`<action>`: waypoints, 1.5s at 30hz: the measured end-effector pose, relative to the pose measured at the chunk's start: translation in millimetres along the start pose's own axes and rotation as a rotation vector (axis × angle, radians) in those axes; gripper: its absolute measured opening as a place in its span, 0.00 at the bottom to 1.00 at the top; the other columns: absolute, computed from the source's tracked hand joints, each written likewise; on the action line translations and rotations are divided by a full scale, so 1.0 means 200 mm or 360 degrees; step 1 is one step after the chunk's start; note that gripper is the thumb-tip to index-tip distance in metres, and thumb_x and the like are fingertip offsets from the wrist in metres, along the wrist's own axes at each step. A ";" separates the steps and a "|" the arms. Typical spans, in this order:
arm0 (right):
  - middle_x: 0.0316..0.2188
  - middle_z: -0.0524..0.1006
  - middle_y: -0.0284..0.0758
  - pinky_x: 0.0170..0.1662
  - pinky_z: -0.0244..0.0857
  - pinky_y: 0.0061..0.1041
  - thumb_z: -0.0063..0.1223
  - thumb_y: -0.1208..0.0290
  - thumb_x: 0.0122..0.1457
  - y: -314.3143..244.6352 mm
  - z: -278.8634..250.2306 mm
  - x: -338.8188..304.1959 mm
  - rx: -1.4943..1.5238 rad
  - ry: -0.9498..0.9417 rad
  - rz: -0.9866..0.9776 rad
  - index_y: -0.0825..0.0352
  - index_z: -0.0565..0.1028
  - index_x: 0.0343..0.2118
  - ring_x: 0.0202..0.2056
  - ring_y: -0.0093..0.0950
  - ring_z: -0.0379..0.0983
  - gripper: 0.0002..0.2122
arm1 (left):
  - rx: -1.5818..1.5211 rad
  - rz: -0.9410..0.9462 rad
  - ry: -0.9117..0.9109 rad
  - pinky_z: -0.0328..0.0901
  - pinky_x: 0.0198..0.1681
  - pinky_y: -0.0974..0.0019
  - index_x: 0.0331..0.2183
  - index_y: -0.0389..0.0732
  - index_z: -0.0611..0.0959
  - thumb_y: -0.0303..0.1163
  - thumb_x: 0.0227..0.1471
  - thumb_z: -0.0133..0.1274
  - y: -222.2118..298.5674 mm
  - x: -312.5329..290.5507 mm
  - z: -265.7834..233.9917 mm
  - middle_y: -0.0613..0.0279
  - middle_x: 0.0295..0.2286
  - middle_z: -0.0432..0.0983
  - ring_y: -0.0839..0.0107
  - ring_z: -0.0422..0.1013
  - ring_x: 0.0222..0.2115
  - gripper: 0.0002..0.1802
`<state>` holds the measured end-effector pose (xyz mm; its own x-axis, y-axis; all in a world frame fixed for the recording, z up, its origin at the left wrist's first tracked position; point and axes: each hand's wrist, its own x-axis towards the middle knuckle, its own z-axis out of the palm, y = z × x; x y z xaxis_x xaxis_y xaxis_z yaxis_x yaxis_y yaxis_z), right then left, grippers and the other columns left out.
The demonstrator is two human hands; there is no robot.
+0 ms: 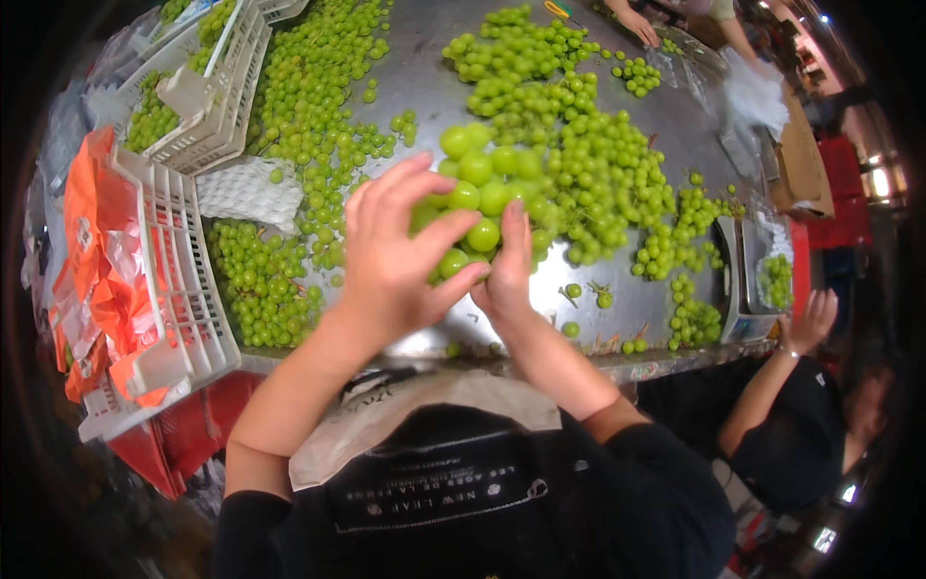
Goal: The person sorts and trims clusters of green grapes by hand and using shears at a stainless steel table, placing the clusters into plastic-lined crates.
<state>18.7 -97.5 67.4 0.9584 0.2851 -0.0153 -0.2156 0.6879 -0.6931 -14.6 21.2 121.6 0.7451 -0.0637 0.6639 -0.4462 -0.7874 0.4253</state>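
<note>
Above the metal table (405, 87) a bunch of large green grapes (465, 197) is held up between my two hands. My left hand (386, 241) curves around its left side, fingers spread over the berries. From the right and below, my right hand (509, 265) grips the same bunch, its thumb upright against the grapes. The stem is hidden. Just beyond lies a big pile of grape bunches (603, 159). To the left spread many loose grapes (299, 106), and more bunches (256, 280) lie near the table's front left.
White plastic crates (193, 280) line the left side, one with orange packaging (96, 261). White foam netting (253, 191) lies beside them. At right stands a small box (748, 323) with grapes, near a co-worker's hand (810, 323). Another person's hand (637, 21) reaches in at the far side, near scissors (558, 9).
</note>
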 end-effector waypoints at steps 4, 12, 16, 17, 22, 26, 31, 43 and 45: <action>0.48 0.66 0.38 0.49 0.63 0.28 0.34 0.50 0.62 0.04 -0.03 -0.01 -0.0002 0.0079 0.0013 0.67 0.60 0.51 0.47 0.30 0.66 0.25 | 0.0037 0.0101 -0.0074 0.54 0.46 0.54 0.25 0.42 0.80 0.31 0.25 0.63 -0.01 0.00 0.02 0.58 0.38 0.68 0.56 0.62 0.48 0.16; 0.48 0.66 0.41 0.50 0.64 0.33 0.36 0.49 0.60 0.04 -0.05 -0.03 -0.0047 -0.0033 0.0070 0.68 0.56 0.53 0.48 0.33 0.65 0.27 | -0.0150 -0.0069 -0.0160 0.52 0.50 0.55 0.31 0.42 0.80 0.32 0.30 0.63 -0.01 0.02 -0.03 0.56 0.41 0.67 0.54 0.60 0.50 0.18; 0.48 0.65 0.42 0.49 0.64 0.34 0.39 0.53 0.60 0.04 -0.08 -0.03 -0.0026 -0.0192 0.0065 0.68 0.55 0.53 0.48 0.34 0.66 0.26 | -0.0120 -0.0155 -0.0138 0.50 0.53 0.54 0.32 0.40 0.80 0.34 0.35 0.61 -0.10 0.09 -0.04 0.54 0.43 0.66 0.52 0.57 0.52 0.18; 0.49 0.65 0.42 0.49 0.64 0.34 0.41 0.54 0.59 0.04 -0.09 -0.04 -0.0038 -0.0191 0.0130 0.67 0.55 0.53 0.49 0.33 0.65 0.26 | -0.0060 -0.0142 -0.0202 0.50 0.53 0.54 0.32 0.40 0.80 0.35 0.35 0.61 -0.10 0.12 -0.06 0.54 0.43 0.66 0.52 0.57 0.52 0.17; 0.49 0.64 0.40 0.49 0.64 0.32 0.44 0.56 0.58 0.05 -0.07 -0.07 -0.0065 -0.0253 0.0207 0.65 0.54 0.54 0.48 0.31 0.66 0.26 | 0.0109 -0.0234 -0.0557 0.49 0.56 0.54 0.28 0.38 0.80 0.35 0.36 0.59 -0.09 0.19 -0.09 0.56 0.43 0.68 0.55 0.55 0.54 0.13; 0.48 0.64 0.39 0.49 0.63 0.31 0.46 0.58 0.57 0.09 -0.10 -0.10 -0.0129 -0.0234 0.0262 0.65 0.53 0.55 0.48 0.30 0.65 0.27 | 0.0100 -0.0293 -0.0690 0.51 0.54 0.56 0.23 0.36 0.81 0.35 0.36 0.58 -0.09 0.18 -0.09 0.57 0.40 0.69 0.57 0.58 0.51 0.12; 0.49 0.64 0.38 0.50 0.62 0.29 0.57 0.56 0.50 0.11 -0.15 -0.11 -0.0290 -0.0280 0.0296 0.67 0.54 0.55 0.49 0.28 0.64 0.34 | 0.0077 -0.0294 -0.0636 0.52 0.53 0.58 0.22 0.36 0.81 0.33 0.35 0.58 -0.08 0.15 -0.08 0.56 0.37 0.70 0.59 0.62 0.47 0.11; 0.55 0.54 0.43 0.54 0.58 0.31 0.68 0.59 0.36 0.01 -0.16 -0.11 -0.1020 -0.0597 -0.0434 0.71 0.56 0.54 0.54 0.34 0.58 0.43 | -0.0134 -0.0147 -0.0660 0.52 0.52 0.51 0.27 0.42 0.74 0.30 0.26 0.65 0.06 0.09 -0.22 0.60 0.38 0.68 0.53 0.60 0.50 0.21; 0.57 0.50 0.46 0.54 0.57 0.34 0.69 0.56 0.34 0.00 -0.16 -0.10 -0.1166 -0.0645 -0.0544 0.72 0.57 0.53 0.56 0.38 0.55 0.44 | -0.0115 -0.0124 -0.0665 0.50 0.53 0.50 0.27 0.43 0.74 0.30 0.26 0.66 0.07 0.09 -0.23 0.61 0.38 0.68 0.53 0.60 0.50 0.21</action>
<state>5.6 -124.4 44.0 0.7791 0.4519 0.4346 0.3745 0.2205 -0.9006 -29.8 37.3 168.3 0.9080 -0.2602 0.3283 -0.4031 -0.7557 0.5161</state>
